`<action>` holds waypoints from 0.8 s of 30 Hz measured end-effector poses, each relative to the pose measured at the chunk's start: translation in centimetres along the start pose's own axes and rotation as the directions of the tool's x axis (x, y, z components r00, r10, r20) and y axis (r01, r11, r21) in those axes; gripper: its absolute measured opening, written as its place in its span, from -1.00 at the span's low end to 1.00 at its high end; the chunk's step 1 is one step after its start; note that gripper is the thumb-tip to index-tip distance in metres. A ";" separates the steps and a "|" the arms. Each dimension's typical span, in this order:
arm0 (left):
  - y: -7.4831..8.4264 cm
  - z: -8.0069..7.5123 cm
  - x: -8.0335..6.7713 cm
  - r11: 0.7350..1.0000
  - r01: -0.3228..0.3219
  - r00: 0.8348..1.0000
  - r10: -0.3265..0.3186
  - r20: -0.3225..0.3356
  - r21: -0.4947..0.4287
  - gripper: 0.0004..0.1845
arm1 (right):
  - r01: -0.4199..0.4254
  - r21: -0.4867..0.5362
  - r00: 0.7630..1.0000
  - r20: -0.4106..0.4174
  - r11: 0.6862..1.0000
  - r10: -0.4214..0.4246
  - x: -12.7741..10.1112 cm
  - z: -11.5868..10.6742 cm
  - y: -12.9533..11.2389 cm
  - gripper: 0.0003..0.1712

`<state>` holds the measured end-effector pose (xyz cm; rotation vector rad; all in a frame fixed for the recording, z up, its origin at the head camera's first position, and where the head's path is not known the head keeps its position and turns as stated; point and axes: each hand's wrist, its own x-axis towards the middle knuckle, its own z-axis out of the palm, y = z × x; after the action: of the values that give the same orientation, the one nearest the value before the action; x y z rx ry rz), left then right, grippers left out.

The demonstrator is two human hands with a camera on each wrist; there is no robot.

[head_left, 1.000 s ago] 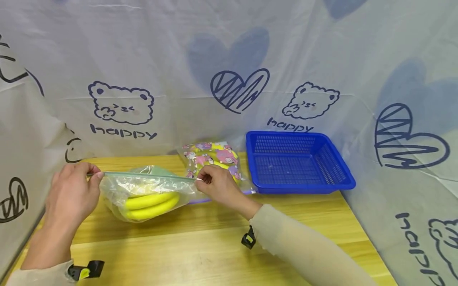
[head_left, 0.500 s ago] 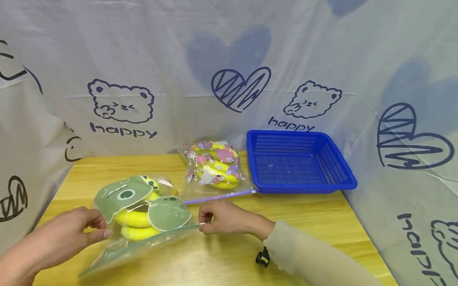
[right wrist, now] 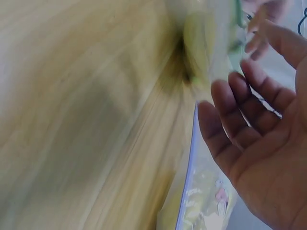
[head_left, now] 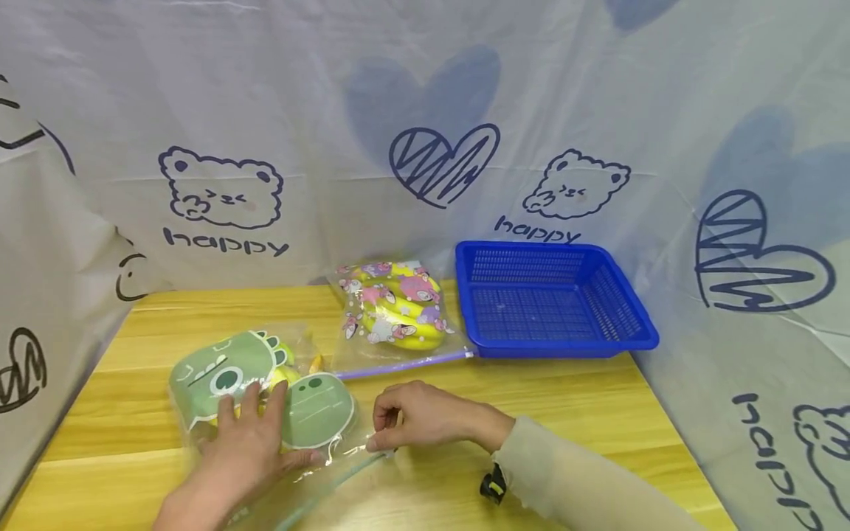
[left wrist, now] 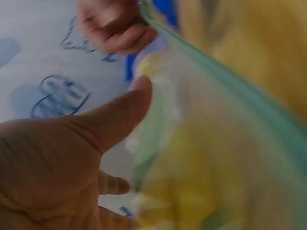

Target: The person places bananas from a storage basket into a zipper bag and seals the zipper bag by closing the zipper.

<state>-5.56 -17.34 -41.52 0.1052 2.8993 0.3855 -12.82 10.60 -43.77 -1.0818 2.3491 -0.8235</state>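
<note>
A clear zip bag (head_left: 319,410) with a green cartoon print lies on the table, yellow bananas showing through it. My left hand (head_left: 246,435) rests on its printed front with the fingers spread. My right hand (head_left: 425,417) is at the right end of the green zip strip (head_left: 361,468), thumb and bent index finger at the bag's corner. The right wrist view shows the other fingers loosely bent; the exact contact at the tips is unclear. In the left wrist view, the bag (left wrist: 192,167) and strip are blurred beside my left hand (left wrist: 62,148).
Behind stands a second zip bag (head_left: 398,306), pink-printed, holding bananas, with a purple zip strip (head_left: 405,365). A blue plastic basket (head_left: 465,302) stands to its right at the back. Printed white cloth (head_left: 345,221) hangs around the wooden table (head_left: 531,413).
The bag has come down from upright to lying flat, print up. My left hand has let go of the zip edge and moved right onto the bag. My right hand has lowered slightly.
</note>
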 end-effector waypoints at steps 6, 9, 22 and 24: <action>0.6 2.4 0.4 0.999 0.030 0.999 -0.031 0.044 0.018 0.44 | -0.112 0.002 0.982 -0.150 0.994 0.111 -0.4 -1.0 1.2 -0.54; 0.6 3.3 0.5 1.000 0.009 1.000 -0.009 -0.002 0.028 0.41 | -0.165 -0.013 0.961 -0.229 0.986 0.158 -0.4 -1.3 1.9 -0.43; -3.2 3.9 3.6 0.974 -0.211 0.937 0.226 -0.267 0.084 0.29 | -0.262 -0.290 0.866 -0.491 0.920 0.091 1.0 -1.7 4.7 -0.22; -4.2 3.3 4.8 0.969 -0.236 0.933 0.245 -0.262 0.068 0.27 | -0.285 -0.290 0.860 -0.498 0.914 0.110 1.3 -1.7 4.9 -0.20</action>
<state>-9.64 -20.05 -46.71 0.4523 3.1717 0.4182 -17.28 12.71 -45.98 -0.7988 3.0601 -0.6508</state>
